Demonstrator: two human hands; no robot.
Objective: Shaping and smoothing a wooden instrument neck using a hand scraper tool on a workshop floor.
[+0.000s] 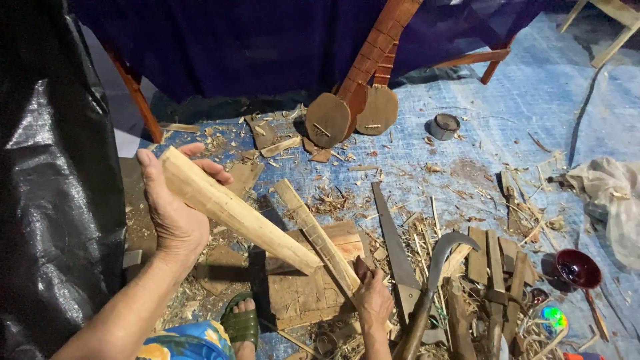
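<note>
Above the wooden chopping block (313, 293), tapered wooden neck blank (233, 212) clamped in left hand (172, 215), tip resting on block; flat notched slat (319, 239) pinned by right hand (373, 300). Roughly shaped, unfinished. Around: shavings (333, 200), handsaw (395, 247), curved billhook (437, 270), two finished round-bodied instruments (350, 110), red bowl (579, 268).

Colours only: long tapered wood piece (233, 212) pale cream-yellow, raw grain. Flat wood strip (319, 235) light tan with faint darker cross marks. Wooden block (313, 287) under them dull brown, scuffed. Tarp on the floor (533, 107) blue, woven pattern, strewn with tan shavings. Cloth at the back (267, 40) deep purple. Plastic sheet (53, 167) glossy black. Two round-bodied instruments (353, 110) reddish-brown necks, tan discs. Bowl (577, 268) dark red. Sandal (241, 323) olive green. Saw blade (395, 240) grey steel. Garment (187, 341) blue with yellow print.
</note>
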